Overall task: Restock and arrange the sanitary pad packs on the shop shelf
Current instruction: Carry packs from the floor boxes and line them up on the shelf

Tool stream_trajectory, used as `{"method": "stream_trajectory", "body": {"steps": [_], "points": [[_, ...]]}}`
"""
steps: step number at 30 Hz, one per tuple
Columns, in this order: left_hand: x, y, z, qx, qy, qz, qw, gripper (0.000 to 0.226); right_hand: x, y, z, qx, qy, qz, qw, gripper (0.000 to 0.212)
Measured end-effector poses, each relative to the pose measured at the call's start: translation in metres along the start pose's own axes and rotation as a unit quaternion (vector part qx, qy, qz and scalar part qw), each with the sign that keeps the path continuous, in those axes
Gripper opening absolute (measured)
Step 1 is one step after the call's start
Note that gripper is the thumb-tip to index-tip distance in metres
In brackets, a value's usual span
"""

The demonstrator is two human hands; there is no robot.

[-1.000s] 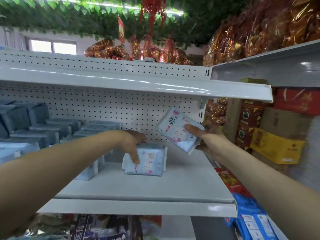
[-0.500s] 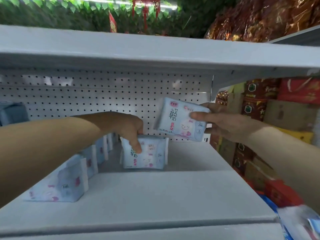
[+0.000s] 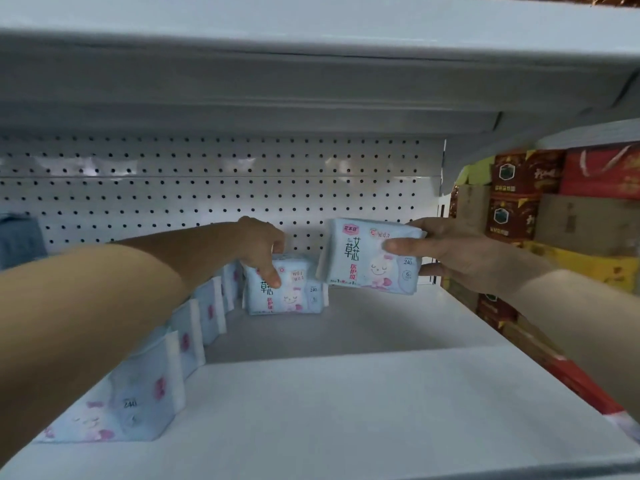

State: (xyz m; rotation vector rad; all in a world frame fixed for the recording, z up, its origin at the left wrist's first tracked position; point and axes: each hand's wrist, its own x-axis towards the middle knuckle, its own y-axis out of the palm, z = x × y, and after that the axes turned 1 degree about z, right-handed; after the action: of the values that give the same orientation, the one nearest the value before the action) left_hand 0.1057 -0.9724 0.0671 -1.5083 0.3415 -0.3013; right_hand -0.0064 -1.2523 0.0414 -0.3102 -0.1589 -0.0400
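Note:
A pale blue sanitary pad pack (image 3: 285, 292) stands upright at the back of the white shelf (image 3: 346, 393), against the pegboard. My left hand (image 3: 263, 247) grips its top, thumb down the front face. My right hand (image 3: 450, 252) holds a second pad pack (image 3: 360, 258) of the same kind in the air, just right of and slightly above the standing one, thumb across its front. A row of several more packs (image 3: 194, 327) runs along the shelf's left side toward me, partly hidden by my left forearm.
The upper shelf (image 3: 311, 81) hangs low overhead. The pegboard back wall (image 3: 207, 188) closes the rear. Red, brown and yellow boxes (image 3: 540, 209) are stacked on the neighbouring rack to the right. A blue-grey pack (image 3: 19, 237) shows at far left.
The view has dropped and moved closer into the shelf. My right hand has brought its pack lower and nearer the standing pack. My left hand keeps hold of the standing pack.

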Motion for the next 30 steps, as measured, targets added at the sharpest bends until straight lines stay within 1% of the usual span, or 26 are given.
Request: {"method": "stream_trajectory", "body": {"steps": [5,10,13,16,20,22,24,25,26,27,28,29,30], "points": [[0.011,0.007,0.014,0.016,-0.012,-0.042,0.999,0.067,0.006,0.010,-0.004,-0.001,0.002,-0.003,1.000,0.045],[0.024,0.020,0.025,0.027,-0.015,-0.095,0.995,0.070,0.013,0.021,-0.010,-0.014,-0.014,-0.014,1.000,0.064],[0.028,0.026,0.028,0.022,-0.028,-0.122,0.992,0.071,0.018,0.027,-0.013,-0.022,-0.018,-0.016,0.999,0.066],[0.030,0.030,0.026,0.069,-0.023,-0.146,0.987,0.064,0.022,0.031,-0.016,-0.025,-0.016,-0.010,1.000,0.069],[0.030,0.032,0.027,0.092,-0.021,-0.172,0.981,0.066,0.025,0.035,-0.017,-0.026,-0.019,-0.017,0.999,0.069],[0.030,0.031,0.026,0.101,-0.026,-0.166,0.981,0.068,0.025,0.038,-0.018,-0.025,-0.018,-0.015,0.999,0.069],[0.028,0.028,0.025,0.095,-0.027,-0.138,0.985,0.073,0.026,0.040,-0.017,-0.027,-0.011,-0.008,1.000,0.070],[0.024,0.024,0.024,0.077,-0.033,-0.116,0.990,0.080,0.026,0.041,-0.017,-0.026,-0.006,-0.002,1.000,0.068],[0.020,0.018,0.024,0.053,-0.038,-0.096,0.993,0.092,0.026,0.042,-0.016,-0.024,-0.002,0.006,1.000,0.062],[0.016,0.011,0.024,0.031,-0.039,-0.086,0.995,0.106,0.027,0.043,-0.014,-0.022,0.001,0.015,1.000,0.055],[0.012,0.003,0.024,0.008,-0.033,-0.087,0.996,0.112,0.028,0.045,-0.013,-0.018,0.004,0.021,1.000,0.050],[0.005,-0.007,0.021,-0.011,-0.028,-0.093,0.995,0.106,0.029,0.047,-0.011,-0.014,0.009,0.026,1.000,0.047],[-0.001,-0.016,0.019,-0.041,-0.021,-0.099,0.994,0.094,0.031,0.050,-0.010,-0.010,0.013,0.032,0.999,0.046]]}}
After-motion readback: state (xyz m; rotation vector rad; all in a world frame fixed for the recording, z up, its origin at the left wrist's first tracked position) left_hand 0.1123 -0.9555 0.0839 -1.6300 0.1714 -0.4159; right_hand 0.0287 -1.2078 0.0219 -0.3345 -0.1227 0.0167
